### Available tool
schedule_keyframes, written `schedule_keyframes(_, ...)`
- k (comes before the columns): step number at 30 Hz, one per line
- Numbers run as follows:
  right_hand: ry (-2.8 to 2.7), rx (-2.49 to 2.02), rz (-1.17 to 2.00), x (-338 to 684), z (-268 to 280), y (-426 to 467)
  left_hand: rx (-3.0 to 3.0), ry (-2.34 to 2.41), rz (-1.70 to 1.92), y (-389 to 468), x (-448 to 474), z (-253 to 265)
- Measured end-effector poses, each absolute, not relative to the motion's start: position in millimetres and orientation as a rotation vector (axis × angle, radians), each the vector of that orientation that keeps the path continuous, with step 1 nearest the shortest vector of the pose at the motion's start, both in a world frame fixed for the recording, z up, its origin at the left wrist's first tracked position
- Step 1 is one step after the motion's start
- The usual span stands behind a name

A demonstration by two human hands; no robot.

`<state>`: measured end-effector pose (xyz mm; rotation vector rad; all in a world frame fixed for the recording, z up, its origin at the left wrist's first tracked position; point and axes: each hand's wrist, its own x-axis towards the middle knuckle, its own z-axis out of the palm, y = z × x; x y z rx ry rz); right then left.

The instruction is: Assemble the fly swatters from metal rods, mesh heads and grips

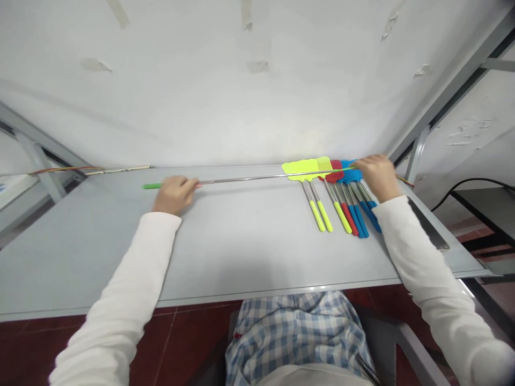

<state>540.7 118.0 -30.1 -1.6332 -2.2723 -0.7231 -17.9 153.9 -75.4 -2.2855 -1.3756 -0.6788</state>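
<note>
A green-handled telescopic fly swatter stretches sideways above the table, its thin metal rod drawn out long. My left hand is closed round it just beside the green handle, which sticks out to the left. At the far end my right hand grips the green end part, and the swatter's head is mostly hidden by that hand. Beneath the rod's right half lie yellow fly swatters, a red fly swatter and several blue fly swatters, handles pointing toward me and heads overlapping at the back.
The grey table runs along a white wall with tape scraps on it. A dark flat object lies at the right, partly behind my right forearm. Metal frame posts stand at both sides. A black cable hangs at the right.
</note>
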Motion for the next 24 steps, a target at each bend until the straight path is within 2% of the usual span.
schedule_keyframes(3, -2.498, -1.421, -0.74, 492, -36, 113, -2.283, -1.33, -0.681, 152, 28, -73)
schedule_keyframes(10, -2.482, -1.164, -0.921, 429, -41, 93, -2.418, -1.29, -0.64, 115, 100, -66)
schedule_keyframes(14, -2.489, -1.051, -0.899, 404, -43, 80, -2.373, -1.595, -0.601, 91, 137, -58)
schedule_keyframes(18, -2.333, -1.106, -0.784, 406, -38, 78, -2.351, -1.815, -0.737, 86, 148, -45)
schedule_keyframes(24, -1.956, -1.311, -0.621, 427, -34, 84, -2.81, -2.003, -1.123, 88, 144, -31)
